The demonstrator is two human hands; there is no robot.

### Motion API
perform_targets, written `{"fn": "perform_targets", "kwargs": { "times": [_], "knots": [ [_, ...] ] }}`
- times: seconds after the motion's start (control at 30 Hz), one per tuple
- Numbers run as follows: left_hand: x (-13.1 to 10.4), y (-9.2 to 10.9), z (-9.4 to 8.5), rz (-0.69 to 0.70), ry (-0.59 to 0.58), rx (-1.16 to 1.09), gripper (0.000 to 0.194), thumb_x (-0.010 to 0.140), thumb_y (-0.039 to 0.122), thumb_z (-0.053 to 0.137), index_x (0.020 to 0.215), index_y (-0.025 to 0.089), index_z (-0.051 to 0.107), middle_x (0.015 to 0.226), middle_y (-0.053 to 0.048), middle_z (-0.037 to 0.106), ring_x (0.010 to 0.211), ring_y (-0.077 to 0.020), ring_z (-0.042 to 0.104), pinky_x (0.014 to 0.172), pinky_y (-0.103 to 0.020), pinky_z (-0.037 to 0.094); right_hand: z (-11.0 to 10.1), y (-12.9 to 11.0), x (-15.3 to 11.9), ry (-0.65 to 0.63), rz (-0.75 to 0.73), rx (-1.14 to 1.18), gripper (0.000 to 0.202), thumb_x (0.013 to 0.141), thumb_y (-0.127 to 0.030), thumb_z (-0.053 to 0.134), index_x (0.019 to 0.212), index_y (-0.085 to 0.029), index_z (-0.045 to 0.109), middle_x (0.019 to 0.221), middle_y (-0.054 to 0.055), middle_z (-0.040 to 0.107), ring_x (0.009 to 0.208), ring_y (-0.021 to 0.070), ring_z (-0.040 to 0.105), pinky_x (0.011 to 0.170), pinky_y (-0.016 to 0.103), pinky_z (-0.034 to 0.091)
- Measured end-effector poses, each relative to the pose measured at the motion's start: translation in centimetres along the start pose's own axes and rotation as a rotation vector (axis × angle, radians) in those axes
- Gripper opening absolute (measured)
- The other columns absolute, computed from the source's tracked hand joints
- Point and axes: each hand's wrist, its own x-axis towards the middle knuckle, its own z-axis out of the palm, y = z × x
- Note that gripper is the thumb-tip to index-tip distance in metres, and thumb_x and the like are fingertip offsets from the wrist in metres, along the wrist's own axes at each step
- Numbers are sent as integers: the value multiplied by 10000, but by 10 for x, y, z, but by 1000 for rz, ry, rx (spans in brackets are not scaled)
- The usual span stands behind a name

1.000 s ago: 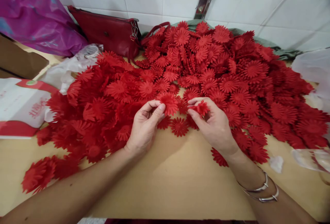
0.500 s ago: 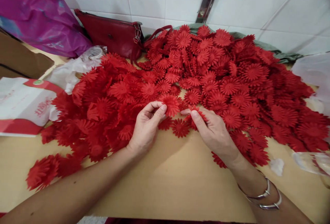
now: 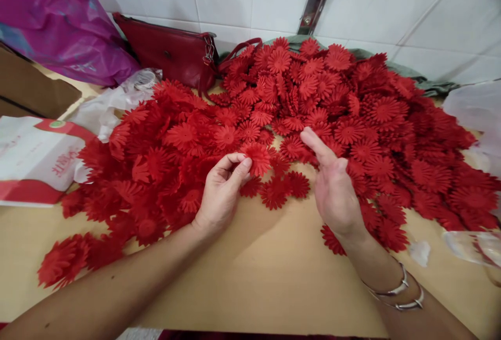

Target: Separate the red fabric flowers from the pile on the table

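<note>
Through the head camera I can't see all of the left hand (image 3: 221, 191): the thumb covers part of its flower (image 3: 258, 158), and the lower fingers curl out of sight. Thumb and forefinger pinch that flower by its edge, above the front of the heap (image 3: 360, 131); how many layers it has I can't make out. The right hand (image 3: 336, 194) is smeared by motion. I make out straightened fingers pointing toward the heap and the thumb raised apart, with nothing visible between them; its other fingers I can't separate.

The purse (image 3: 168, 55) is partly buried behind flowers, and only strips of the cloth (image 3: 430, 84) show. My view cuts off the purple bag (image 3: 66, 21) and both forearms, and I can't read the packet's (image 3: 39, 157) lettering.

Half a second ago the right hand was pinching a flower; now it has let go and swung back. A loose flower (image 3: 298, 184) lies uncovered on the table (image 3: 270, 272) there, though I can't tell whether it's the same one. The left hand has barely moved.
</note>
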Motion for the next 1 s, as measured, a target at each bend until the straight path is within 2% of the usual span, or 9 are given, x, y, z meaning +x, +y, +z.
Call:
{"fn": "perform_targets", "kwargs": {
  "times": [0.07, 0.17, 0.27, 0.33, 0.43, 0.57, 0.67, 0.83, 1.0],
  "knots": [
    [0, -1, -1, 9, -20, 14, 252, 797, 365, 853, 888, 195, 691, 919, 18, 605, 809, -87, 567, 746, -195, 496, 2, -2, 1, 56, -26, 69, 500, 1084, -522, 301, 1510, -346, 494, 1583, 47, 518, 1506, 257, 444, 1280, 541, 326],
    [-1, -2, -1, 69, -80, 80, 196, 835, 340, 824, 904, 204, 700, 925, 14, 614, 825, -89, 562, 802, -209, 484, 4, -10, 0, 43, -44, -27, 384, 1052, -387, 503, 1422, -326, 584, 1519, 66, 573, 1444, 259, 512, 1256, 526, 366],
    [-4, 1, 2, 130, -145, 210, 149, 852, 316, 801, 885, 204, 708, 949, -5, 630, 880, -116, 576, 863, -239, 476, 7, -14, -3, 31, -124, -231, 282, 942, -373, 703, 1215, -300, 708, 1363, 95, 605, 1335, 286, 559, 1190, 532, 427],
    [-6, 5, 4, 159, -198, 307, 123, 864, 307, 781, 867, 202, 718, 953, -20, 638, 923, -141, 587, 895, -265, 476, 10, -13, -5, 52, -152, -304, 332, 870, -389, 789, 1177, -292, 708, 1281, 101, 604, 1271, 296, 570, 1145, 536, 455],
    [-9, 8, 6, 209, -274, 394, 79, 876, 274, 755, 860, 200, 731, 940, -29, 638, 964, -158, 591, 931, -281, 473, 14, -12, -7, 22, -54, -201, 466, 871, -384, 790, 1294, -284, 621, 1276, 98, 629, 1225, 274, 602, 1089, 499, 499],
    [-10, 7, 5, 233, -285, 422, 50, 887, 247, 732, 875, 200, 719, 957, -24, 620, 958, -147, 589, 921, -270, 472, 15, -12, -6, 3, 69, -76, 209, 925, -273, 721, 1129, -257, 678, 1140, 61, 664, 1106, 216, 649, 1005, 415, 532],
    [-9, 5, 4, 228, -212, 461, 40, 906, 244, 711, 895, 205, 710, 980, -27, 620, 975, -148, 589, 928, -272, 463, 13, -12, -5, 48, 43, -93, 57, 946, -228, 679, 989, -245, 714, 1135, 64, 640, 1120, 208, 629, 975, 392, 523],
    [-8, 4, 2, 250, -260, 502, 41, 911, 253, 717, 924, 218, 734, 1011, -32, 644, 1003, -160, 602, 951, -296, 478, 12, -14, -4, -18, -7, -116, 278, 905, -253, 745, 1179, -273, 700, 1245, 79, 616, 1206, 231, 601, 1002, 410, 518],
    [-9, 2, 1, 243, -238, 529, 114, 898, 282, 739, 992, 224, 769, 1053, -47, 634, 1069, -174, 609, 999, -326, 509, 13, -16, -5, 19, -9, -124, 60, 941, -211, 690, 949, -245, 739, 1090, 58, 694, 1105, 205, 652, 1038, 421, 503]
  ]
}}
